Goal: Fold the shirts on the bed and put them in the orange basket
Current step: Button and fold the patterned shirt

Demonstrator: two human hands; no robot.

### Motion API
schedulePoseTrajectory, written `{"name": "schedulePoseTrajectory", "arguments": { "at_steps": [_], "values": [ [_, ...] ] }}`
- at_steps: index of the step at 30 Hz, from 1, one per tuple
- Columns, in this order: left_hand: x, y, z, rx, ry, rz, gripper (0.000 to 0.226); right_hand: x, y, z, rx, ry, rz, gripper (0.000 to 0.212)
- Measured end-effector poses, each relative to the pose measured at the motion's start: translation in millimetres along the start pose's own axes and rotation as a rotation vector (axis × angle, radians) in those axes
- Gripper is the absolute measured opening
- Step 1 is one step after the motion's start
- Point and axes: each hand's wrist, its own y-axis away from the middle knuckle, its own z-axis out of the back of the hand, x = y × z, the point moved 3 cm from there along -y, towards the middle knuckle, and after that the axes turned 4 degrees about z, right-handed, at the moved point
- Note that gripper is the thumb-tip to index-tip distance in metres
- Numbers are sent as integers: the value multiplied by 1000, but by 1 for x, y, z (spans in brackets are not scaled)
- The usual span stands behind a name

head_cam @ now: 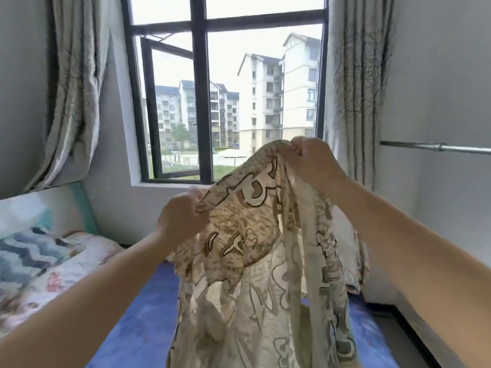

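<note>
- Two hands are up in front of me at the centre of the frame: my left hand (183, 216) pinches one edge of a beige patterned shirt (255, 261), fingers curled tight on the cloth.
- My right hand (310, 160), higher and right of centre, grips another bunched edge of the same shirt, fingers closed round it.
- The shirt hangs down from both grips to the bottom edge of the frame, lifted above the bed (143, 314), whose blue cover fills the lower middle.
- At lower left I see a patterned quilt (39, 266) lying on the bed against a teal-edged headboard (47, 205).
- Behind, a dark-framed window (202, 88) shows apartment blocks, with pale curtains (74, 88) at both sides.
- A metal rail (435, 147) crosses the grey wall at right.
</note>
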Motion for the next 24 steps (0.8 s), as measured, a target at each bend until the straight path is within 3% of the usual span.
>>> {"name": "schedulePoseTrajectory", "arguments": {
  "at_steps": [2,5,8,10,12,14,18,24],
  "values": [
    [5,-8,-3,214,145,125,33,-4,2,11,78,125,9,39],
    [6,-10,-5,337,306,167,23,-13,11,21,253,319,-18,44],
    [-1,-9,-11,509,274,166,23,-21,23,23,334,605,-79,47],
    [-9,-8,-11,520,30,92,23,-26,31,19,332,695,-147,41],
    [-18,-8,-10,426,-354,-51,27,-24,41,13,341,738,-234,33],
    [-23,-10,-11,360,-500,-102,23,-17,50,10,386,739,-342,23],
    [-29,-10,-15,397,-434,-8,25,-4,64,15,413,538,-603,18],
    [-38,29,1,654,300,385,27,14,91,27,230,-184,-1007,22]
  ]
}}
